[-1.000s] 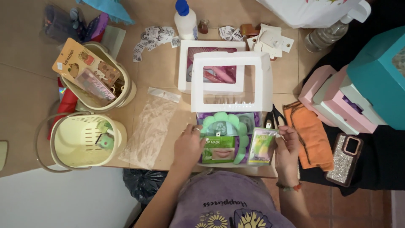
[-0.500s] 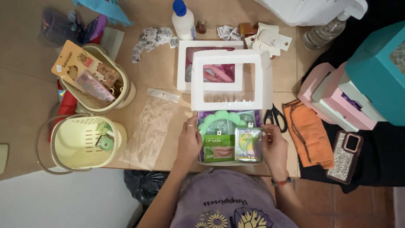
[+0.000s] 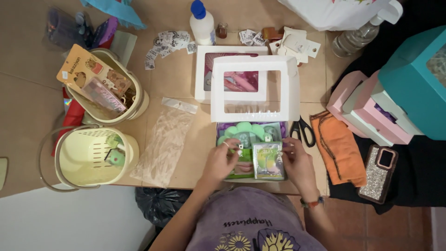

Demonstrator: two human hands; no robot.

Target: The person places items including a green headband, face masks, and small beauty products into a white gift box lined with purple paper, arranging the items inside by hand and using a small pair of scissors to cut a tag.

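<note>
Bystanding items around the black scissors (image 3: 303, 131)

Orange cloth (image 3: 338, 148) just right of the scissors; glittery phone case (image 3: 378, 173) beyond it; clear plastic bag (image 3: 163, 143) well left; two cream baskets (image 3: 95, 155) farther left; white glue bottle (image 3: 202, 24) far above-left.

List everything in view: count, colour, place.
open gift box: 1, white with window lid, purple lining, table front centre
sachets: 2, green, in the box under the hands
second window box: 1, white, behind the first
glue bottle: 1, white, blue cap, table back
scissors: 1, black, right of box
cloth: 1, orange, right table edge
clear bag: 1, transparent, left of box
baskets: 2, cream, left
stacked boxes: several, pink, right
phone case: 1, glittery, right
left hand: on the sachets
right hand: on the sachet's right edge
</note>
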